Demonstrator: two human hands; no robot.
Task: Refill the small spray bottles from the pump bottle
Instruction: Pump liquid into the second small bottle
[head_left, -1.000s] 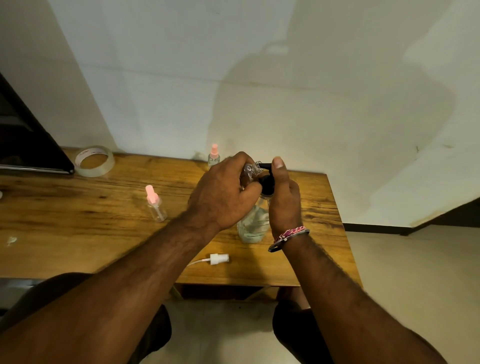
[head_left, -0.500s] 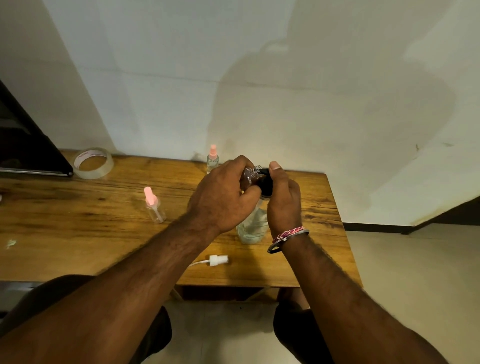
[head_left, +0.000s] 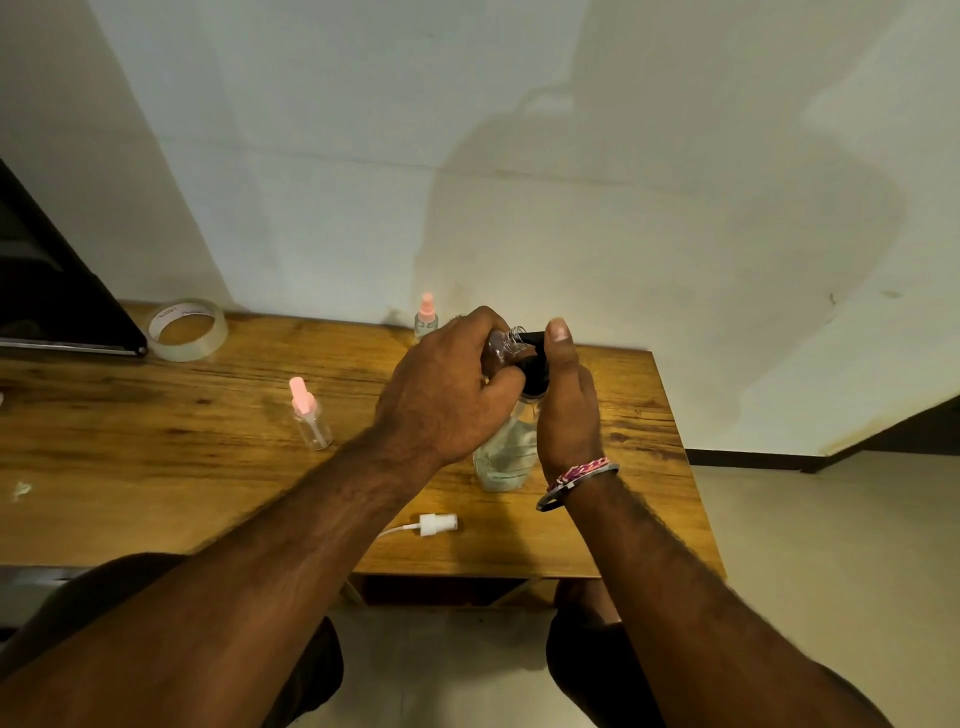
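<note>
The left hand (head_left: 447, 400) is wrapped around a small clear spray bottle (head_left: 503, 344) with its cap off, tipped so the threaded neck points at the black pump head (head_left: 535, 364) of the pump bottle (head_left: 506, 457). The neck sits right against the spout. The right hand (head_left: 566, 410) grips the pump head, thumb lying along the top of it, and the pump bottle stands upright on the wooden table (head_left: 156, 467) under both hands, clear liquid in its lower part.

Compared with a half-second ago, very little has shifted: the small bottle's neck shows a touch more between the two hands, and the right thumb sits about where it did. Whether liquid is passing across I cannot tell.

A loose white spray top (head_left: 436, 524) with its dip tube lies on the table near the front edge, just before the pump bottle. Two pink-capped spray bottles stand upright, one (head_left: 309, 415) to the left, one (head_left: 426, 314) at the back by the wall. A roll of clear tape (head_left: 187, 330) rests at the far left, beside a dark screen (head_left: 52, 291).
</note>
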